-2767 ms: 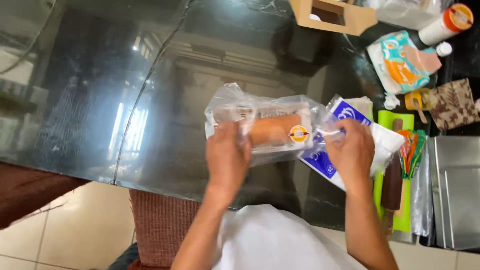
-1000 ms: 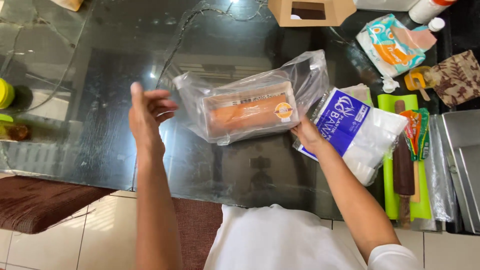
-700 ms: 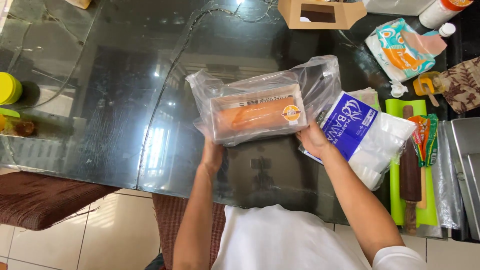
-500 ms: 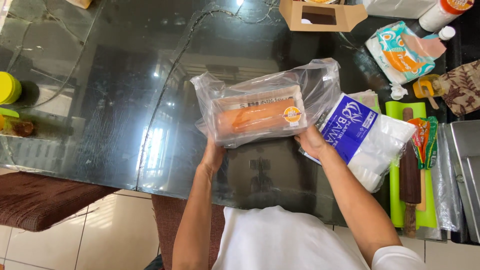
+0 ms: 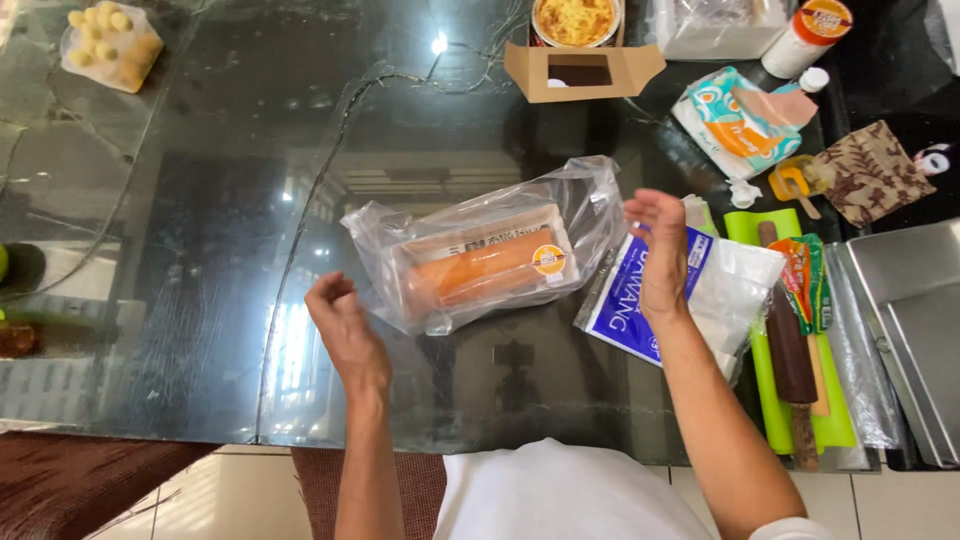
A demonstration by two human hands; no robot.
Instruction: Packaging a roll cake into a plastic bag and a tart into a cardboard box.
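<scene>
A clear plastic bag [image 5: 490,258] with a long orange sausage-like roll and a round yellow sticker lies on the dark glass table [image 5: 200,200]. My left hand [image 5: 345,325] hovers just left of the bag, fingers loosely curled, holding nothing. My right hand [image 5: 660,250] is raised to the right of the bag, palm flat and fingers apart, above a blue-and-white plastic packet [image 5: 665,295]. Neither hand touches the bag.
At the right lie a green mat [image 5: 795,400] with a dark wooden rolling pin [image 5: 790,345], a small orange-green packet [image 5: 805,280] and metal trays [image 5: 910,330]. A cardboard box [image 5: 585,65], a food bowl, a white bottle [image 5: 800,35] and a tissue pack [image 5: 740,120] stand behind. A bag of yellow balls [image 5: 105,40] sits far left.
Both hands let go of the clear bag, which now lies flat on the table. My left hand drew back to the left, and my right hand lifted away to the right.
</scene>
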